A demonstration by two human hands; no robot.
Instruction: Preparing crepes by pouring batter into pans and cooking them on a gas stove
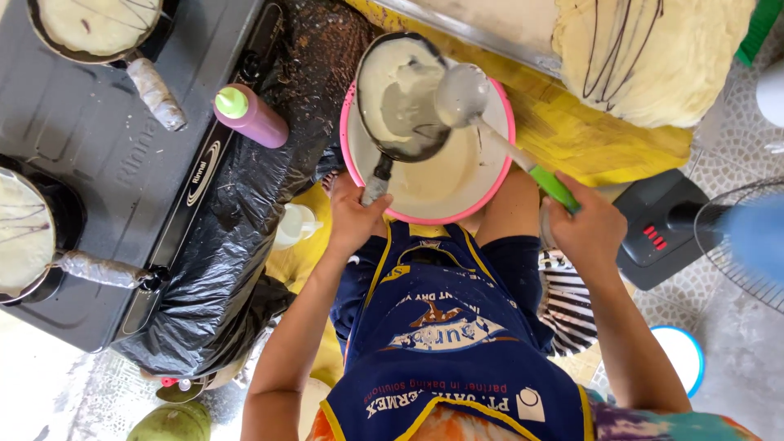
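Starting at the far left: two small pans on a dark gas stove [106, 155], one at the top [94, 24] and one at the left edge [20, 233], each already spread with a pale layer of batter, handles wrapped in foil. Just right of the stove, a purple squeeze bottle with a green cap [249, 114] lying on crumpled black plastic sheeting [237, 229]. Nearer the middle, left hand [355, 216] closed tight round the handle of a third small pan [400, 98], held tilted over a pink-rimmed bowl of batter [441, 175]; pan coated inside with pale batter, so filling looks well under way, though whether the coat is complete cannot be told. Over the pan's right edge, a batter-covered ladle [461, 94], its green-gripped handle clasped firmly in the right hand [584, 233]. Below both hands, a blue apron with yellow trim [453, 343]. Upper right, a stack of finished thin pancakes [653, 57] marked with dark streaks, resting on a yellow cloth [572, 135]. Far right, a fan [735, 237] on the floor. By the look of it: two pans loaded, one being coated, a good pile done, plenty of batter left in the bowl.
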